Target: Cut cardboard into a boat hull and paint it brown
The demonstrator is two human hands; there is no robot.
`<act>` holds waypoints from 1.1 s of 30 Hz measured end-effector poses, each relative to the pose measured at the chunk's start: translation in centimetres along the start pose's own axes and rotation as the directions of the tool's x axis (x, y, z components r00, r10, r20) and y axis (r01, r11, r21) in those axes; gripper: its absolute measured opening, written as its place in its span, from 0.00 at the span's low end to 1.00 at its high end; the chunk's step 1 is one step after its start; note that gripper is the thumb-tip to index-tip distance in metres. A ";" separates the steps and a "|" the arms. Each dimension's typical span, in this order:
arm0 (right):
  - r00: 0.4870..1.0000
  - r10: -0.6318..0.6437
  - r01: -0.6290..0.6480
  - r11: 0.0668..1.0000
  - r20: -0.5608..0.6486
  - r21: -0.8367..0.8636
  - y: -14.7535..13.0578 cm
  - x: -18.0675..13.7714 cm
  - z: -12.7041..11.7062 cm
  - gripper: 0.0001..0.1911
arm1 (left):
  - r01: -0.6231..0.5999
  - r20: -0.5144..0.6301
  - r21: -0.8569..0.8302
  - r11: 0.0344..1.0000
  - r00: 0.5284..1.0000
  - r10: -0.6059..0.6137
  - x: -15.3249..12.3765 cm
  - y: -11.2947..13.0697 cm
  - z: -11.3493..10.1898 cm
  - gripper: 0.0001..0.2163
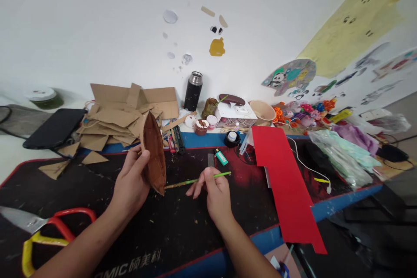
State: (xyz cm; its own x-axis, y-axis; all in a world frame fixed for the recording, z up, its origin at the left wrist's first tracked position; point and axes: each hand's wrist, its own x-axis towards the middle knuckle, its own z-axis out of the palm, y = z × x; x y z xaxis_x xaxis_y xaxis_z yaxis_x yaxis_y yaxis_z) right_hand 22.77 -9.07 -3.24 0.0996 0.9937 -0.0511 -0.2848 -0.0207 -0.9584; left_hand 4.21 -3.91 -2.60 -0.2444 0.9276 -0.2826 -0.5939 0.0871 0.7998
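Observation:
My left hand (132, 178) grips a boat-shaped cardboard piece (153, 154) by its side, tilted up on edge so the brown-painted face turns right. Between the thumb and fingers of my right hand (213, 191) is a thin green paintbrush (187, 182). Its tip meets the lower end of the cardboard piece, or comes very close to it. An open jar of brown paint (201, 127) stands beyond the hands, beside a pinkish-white lid or pot (212, 121). A teal lighter (221, 157) lies just past my right hand.
Large scissors (61, 230) with red and yellow handles lie at the left. Cardboard scraps (114, 121) pile up at the back, near a black thermos (193, 91). A long red sheet (288, 186) overhangs the front edge at right. Plastic bags (342, 156) lie farther right.

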 end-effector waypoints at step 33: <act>0.989 -0.147 0.147 0.989 -0.003 -0.021 0.6 -1.6 0.2 0.26 | 0.068 -0.041 -0.114 0.991 0.996 -0.073 0.1 -0.3 0.1 0.22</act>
State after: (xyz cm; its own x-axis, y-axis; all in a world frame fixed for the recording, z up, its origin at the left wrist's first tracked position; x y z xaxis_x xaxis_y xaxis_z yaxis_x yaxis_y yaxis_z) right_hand 22.28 -10.63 -3.68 0.1429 0.9857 0.0897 -0.2472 0.1234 -0.9611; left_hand 4.40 -3.85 -2.82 -0.2313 0.9031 -0.3619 -0.6930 0.1081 0.7128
